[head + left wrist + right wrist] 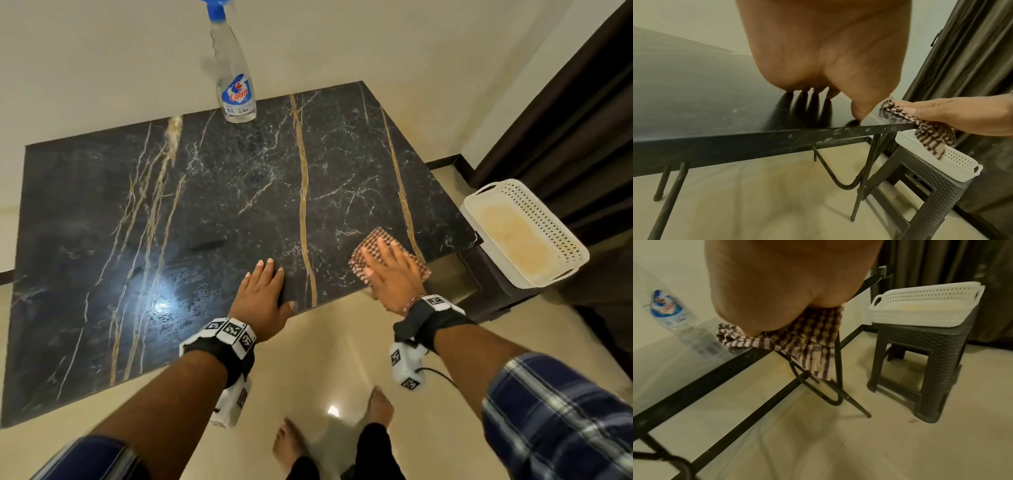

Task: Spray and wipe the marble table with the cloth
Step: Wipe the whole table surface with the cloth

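The dark marble table (212,212) with gold and white veins fills the head view. My right hand (390,274) lies flat, fingers straight, pressing a brown checked cloth (375,240) onto the table's near right corner; part of the cloth (818,358) hangs over the edge. My left hand (265,287) rests flat on the marble near the front edge, fingers spread, holding nothing. A clear spray bottle (233,78) with a blue trigger and blue label stands upright at the table's far edge by the wall.
A white perforated tray (524,233) sits on a dark woven stool (920,363) just right of the table. Dark curtains (582,120) hang behind it. Folding metal legs (859,178) stand under the table. My bare feet (376,404) are on the beige tiled floor.
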